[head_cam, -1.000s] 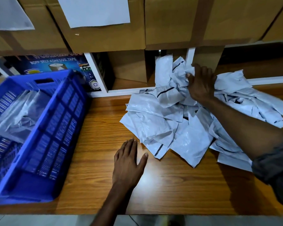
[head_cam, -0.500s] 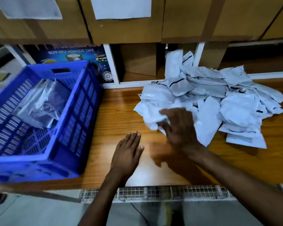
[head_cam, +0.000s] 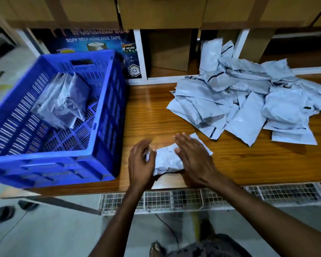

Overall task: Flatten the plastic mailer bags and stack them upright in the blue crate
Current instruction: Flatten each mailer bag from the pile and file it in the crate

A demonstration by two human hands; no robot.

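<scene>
While the left hand (head_cam: 141, 162) is curling its fingers round the left edge of one crumpled bag (head_cam: 167, 160), the right hand (head_cam: 193, 160) is lying flat on it with straight fingers, pressing it onto the wooden table (head_cam: 152, 112) near the front edge. Just left, the blue crate (head_cam: 107, 112) is holding a few flattened bags (head_cam: 63, 102). The pile of bags (head_cam: 248, 101) is lying further back on the right.

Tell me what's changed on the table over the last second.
The right hand left the back of the pile, drew one mailer bag to the near edge of the table and now presses flat on it. The left hand lifted off the wood and took a grip on that bag's left end. The pile, the blue crate and the bags inside it stayed put.
</scene>
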